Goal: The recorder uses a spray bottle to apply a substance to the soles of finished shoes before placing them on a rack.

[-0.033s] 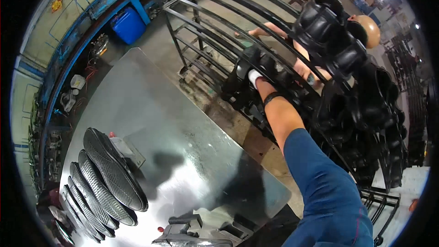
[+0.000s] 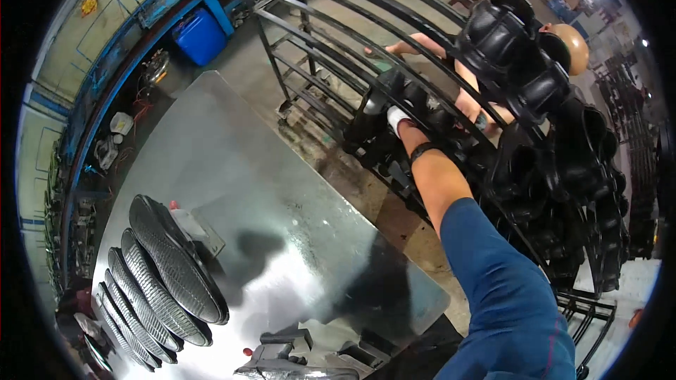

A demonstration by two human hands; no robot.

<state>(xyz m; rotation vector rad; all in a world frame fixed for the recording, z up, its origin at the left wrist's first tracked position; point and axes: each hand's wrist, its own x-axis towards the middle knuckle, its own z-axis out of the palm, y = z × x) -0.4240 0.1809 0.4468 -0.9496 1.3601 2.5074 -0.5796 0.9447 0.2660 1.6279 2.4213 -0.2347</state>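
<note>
One hand only in view, the right hand, white-gloved, arm stretched past the steel desk into the black metal rack, grip hidden among black moulded parts stacked there for easy reach—can't tell if closed; left hand unseen.

grille discs: 5 | blue canister: 1 | metal table: 1 | rack: 1

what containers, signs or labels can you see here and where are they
Blue plastic jerrycan: on the floor by the blue wall rail, upper left; boxy, all blue.
Small wall sign: on the pale wall, far upper left; yellow-orange with red marks, too small to make out.
</note>
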